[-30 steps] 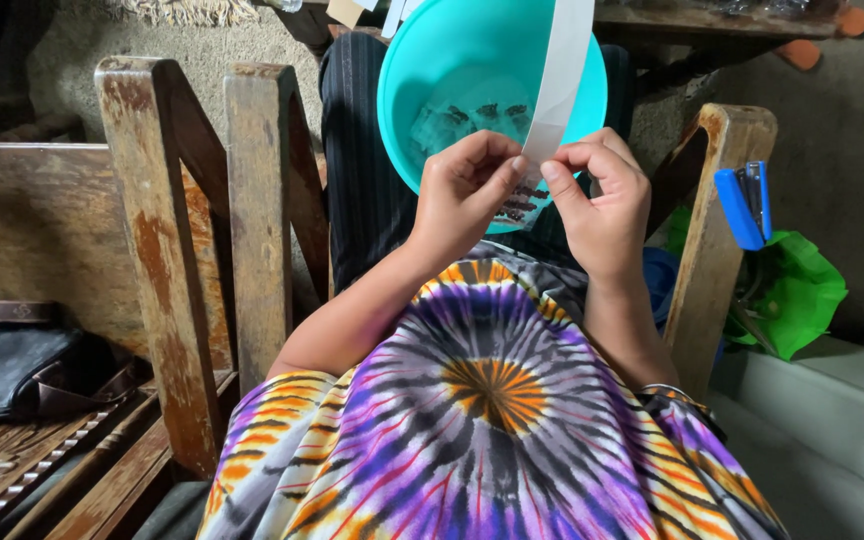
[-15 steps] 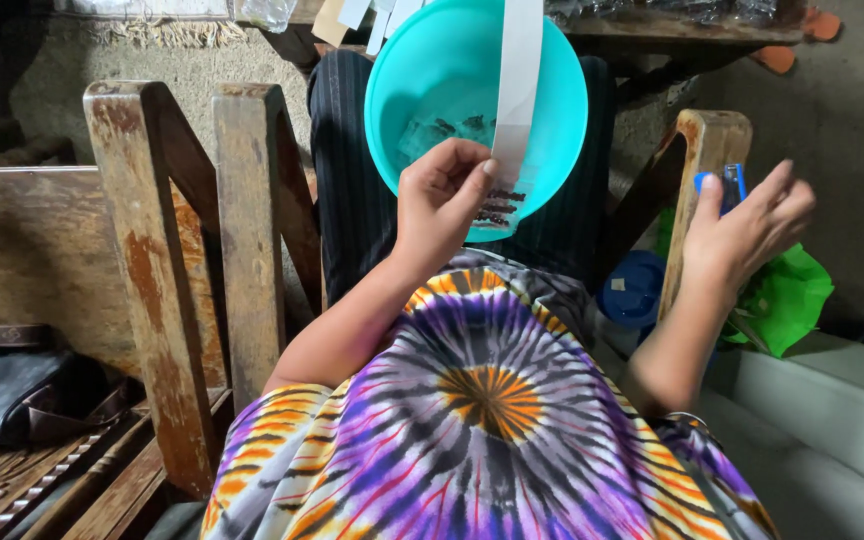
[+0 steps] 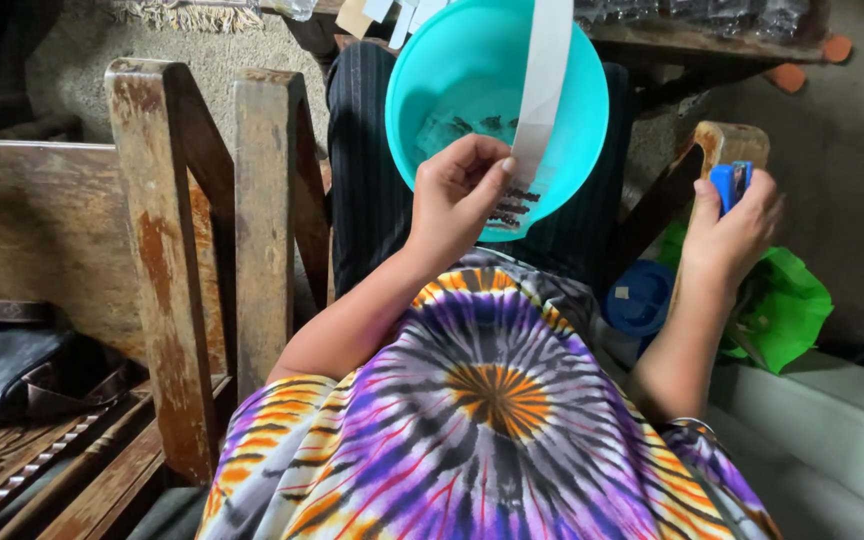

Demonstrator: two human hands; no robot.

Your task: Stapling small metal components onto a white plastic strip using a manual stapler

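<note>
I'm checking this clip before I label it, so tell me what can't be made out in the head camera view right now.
- Small dark pieces in the teal bowl: too small and dim to identify.
- White strip: its upper end is cut off by the top edge; its lower end is partly covered by the left hand.
- Blue object: mostly wrapped by the right hand, kind unclear.
- Black bag: cut off by the left edge.

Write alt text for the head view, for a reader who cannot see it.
The person's left hand pinches a long white strip over a turquoise bowl on their lap, while the right hand grips a small blue stapler at a wooden chair arm. A tie-dye shirt fills the foreground.
</note>
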